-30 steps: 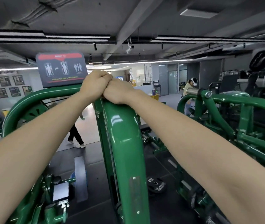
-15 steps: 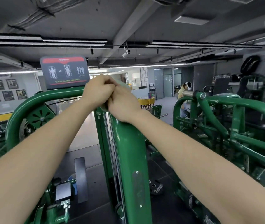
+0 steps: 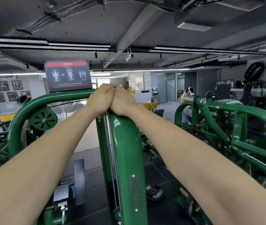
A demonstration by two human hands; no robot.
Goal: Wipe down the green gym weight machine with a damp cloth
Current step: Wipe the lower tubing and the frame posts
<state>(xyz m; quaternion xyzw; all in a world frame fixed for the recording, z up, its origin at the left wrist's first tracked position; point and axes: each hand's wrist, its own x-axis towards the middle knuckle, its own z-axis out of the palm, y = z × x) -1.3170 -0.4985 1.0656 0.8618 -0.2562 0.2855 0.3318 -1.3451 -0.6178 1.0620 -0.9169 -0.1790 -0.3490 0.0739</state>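
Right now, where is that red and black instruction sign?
In the head view, the instruction sign stands upper left on the machine's green top bar, just left of the left hand.

The dark rubber-tiled gym floor carries the glossy green steel weight machine. A round black weight plate with pale lettering lies flat on it, just beside the machine's upright.

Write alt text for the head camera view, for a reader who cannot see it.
Two bare arms reach forward, the left hand and right hand pressed together on top of a glossy green machine column; no cloth shows. A red-and-black exercise placard stands on the curved green frame at left, with another green machine at right.
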